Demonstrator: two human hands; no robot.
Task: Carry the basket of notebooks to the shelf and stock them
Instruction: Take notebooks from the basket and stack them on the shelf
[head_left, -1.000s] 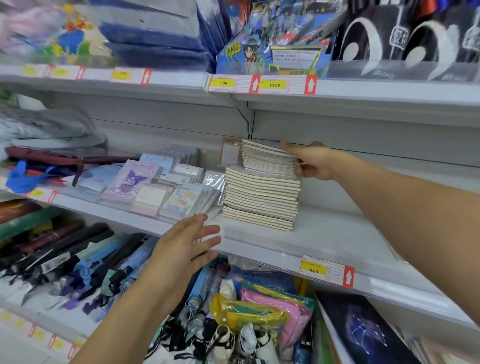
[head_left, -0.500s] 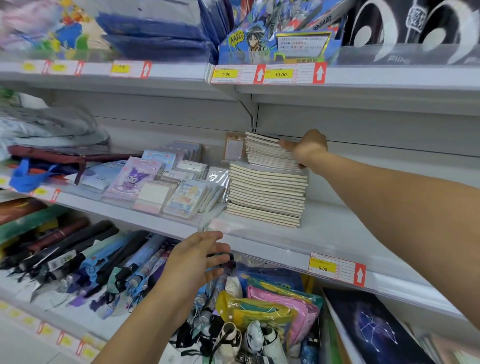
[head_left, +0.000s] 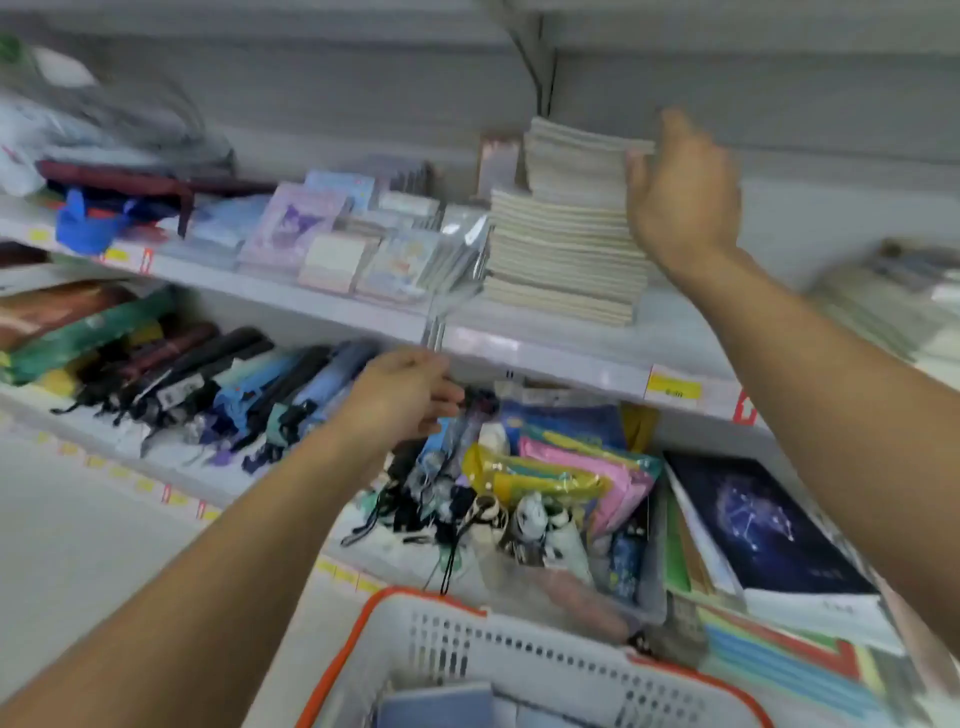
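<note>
1. Even, diffuse overhead store light fills the view; it is bright, with no hard shadows.
2. Motion blur smears the whole frame, worst at the right edge and top.
3. Price tags (head_left: 674, 388) are unreadable.
4. Wide-angle distortion bows the shelf edge (head_left: 545, 358).
5. Soft glare sits on the plastic-wrapped packs (head_left: 540, 480).
6. The right hand (head_left: 680, 192) is streaked.

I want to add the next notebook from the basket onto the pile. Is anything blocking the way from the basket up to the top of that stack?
Nothing fixed does. The right hand sits against the right side of the stack, and the left hand hovers at the shelf edge, above the basket. The stack's top nears the upper shelf, so headroom looks tight.
</note>
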